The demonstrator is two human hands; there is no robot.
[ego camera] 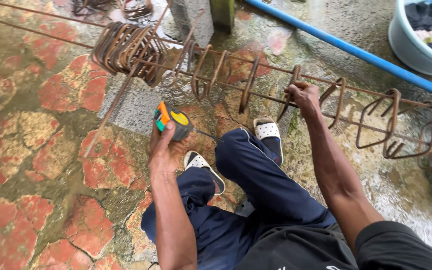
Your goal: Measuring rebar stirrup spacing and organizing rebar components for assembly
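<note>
Measuring step, by the look: left hand wrapped round a tape measure, just below the rebar cage. Right hand closed on a cage bar beside a stirrup; blade prob. out, hard to see. Next needs the tape laid along a bar w/ stirrup spacing checked.

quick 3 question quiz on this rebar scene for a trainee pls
1. True or false: the left hand holds a tape measure.
2. What does the right hand grip?
A. the blue pipe
B. a rusty stirrup on the rebar cage
C. the basin
3. What footwear shows?

Key
1. True
2. B
3. White slide sandals
</note>
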